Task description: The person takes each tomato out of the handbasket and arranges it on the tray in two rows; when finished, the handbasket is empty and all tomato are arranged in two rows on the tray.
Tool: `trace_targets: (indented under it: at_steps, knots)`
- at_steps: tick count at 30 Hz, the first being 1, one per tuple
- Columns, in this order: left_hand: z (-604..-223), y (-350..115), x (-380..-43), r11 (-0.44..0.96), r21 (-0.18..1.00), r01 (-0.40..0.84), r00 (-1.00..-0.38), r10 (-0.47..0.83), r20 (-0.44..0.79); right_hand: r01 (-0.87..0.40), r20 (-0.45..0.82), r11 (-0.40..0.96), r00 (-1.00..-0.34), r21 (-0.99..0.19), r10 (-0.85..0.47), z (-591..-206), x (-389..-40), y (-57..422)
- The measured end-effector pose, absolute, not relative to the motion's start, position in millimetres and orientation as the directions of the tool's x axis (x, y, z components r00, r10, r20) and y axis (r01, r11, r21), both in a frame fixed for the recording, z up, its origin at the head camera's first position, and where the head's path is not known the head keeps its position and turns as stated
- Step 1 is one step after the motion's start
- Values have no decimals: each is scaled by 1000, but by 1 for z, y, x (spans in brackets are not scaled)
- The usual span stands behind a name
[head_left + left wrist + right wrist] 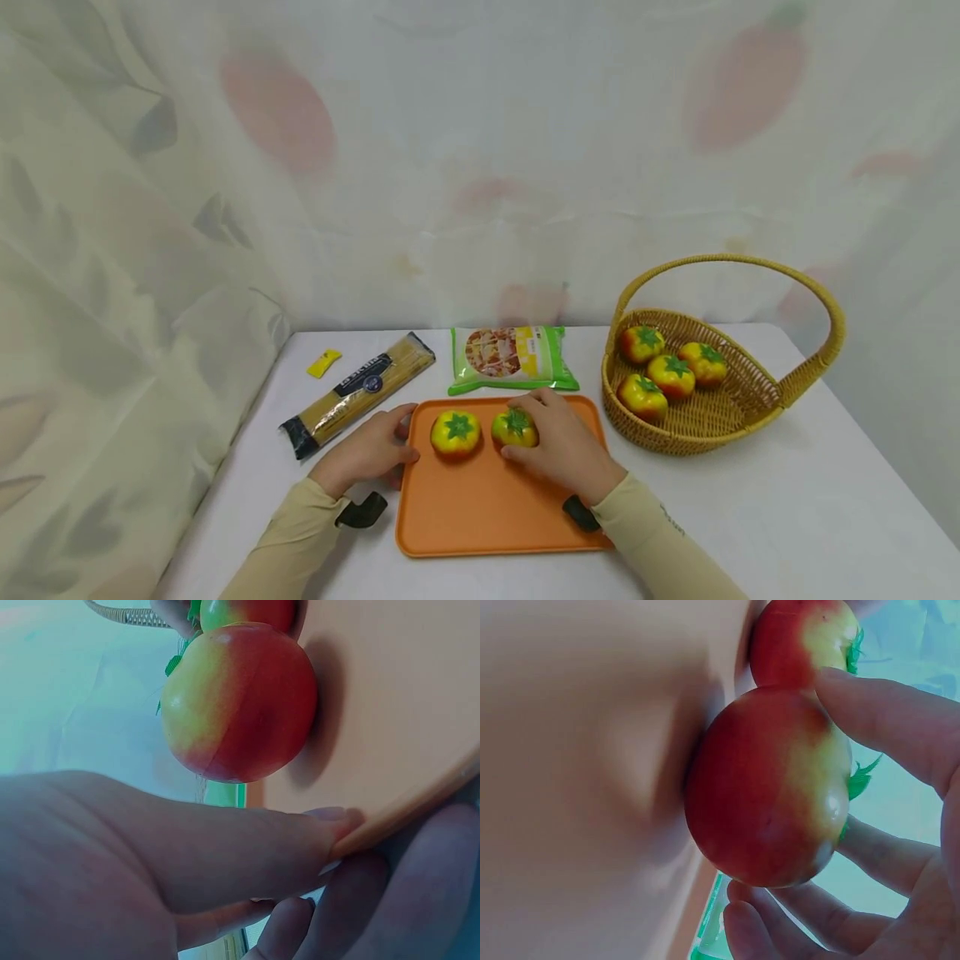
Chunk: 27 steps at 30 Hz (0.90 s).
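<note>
On the orange tray [480, 512] sit two yellow-and-red tomatoes with green leafy tops. My right hand [561, 442] holds the right tomato [514, 428], thumb on one side and fingers round the other; in the right wrist view this tomato [769, 791] rests on or just above the tray, I cannot tell which. Beside it, the left tomato [456, 435] stands untouched. My left hand [372, 450] pinches the tray's left rim. In the left wrist view its thumb [255, 851] lies over the rim, with the fingers outside and below.
A wicker basket [738, 417] with a tall handle stands to the right, holding several more tomatoes [670, 377]. Behind the tray lies a green-edged food bag [513, 358]. A spaghetti pack [360, 392] and a small yellow packet [324, 363] lie to the left on the white table [810, 500].
</note>
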<state>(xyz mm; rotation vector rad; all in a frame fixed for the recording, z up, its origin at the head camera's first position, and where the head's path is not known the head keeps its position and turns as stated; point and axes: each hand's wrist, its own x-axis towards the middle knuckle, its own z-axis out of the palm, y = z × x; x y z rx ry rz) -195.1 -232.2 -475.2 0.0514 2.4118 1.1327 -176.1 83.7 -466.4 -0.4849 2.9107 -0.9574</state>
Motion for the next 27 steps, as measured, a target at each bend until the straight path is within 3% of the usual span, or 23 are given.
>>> trace_targets:
  at_steps: [8, 16, 27]
  knots:
    - [-472, -230, -199, 676, 722, -146, -887, 234, -398, -335, 115, 752, -937, -568, -330, -453, -180, 98]
    - [-474, -230, -197, 693, 701, -167, -886, 206, -414, -408, 235, 731, -913, -547, -334, -429, -184, 154]
    - [-475, -230, -196, 681, 713, -165, -891, 207, -404, -298, 176, 778, -955, -554, -240, -424, -187, 232]
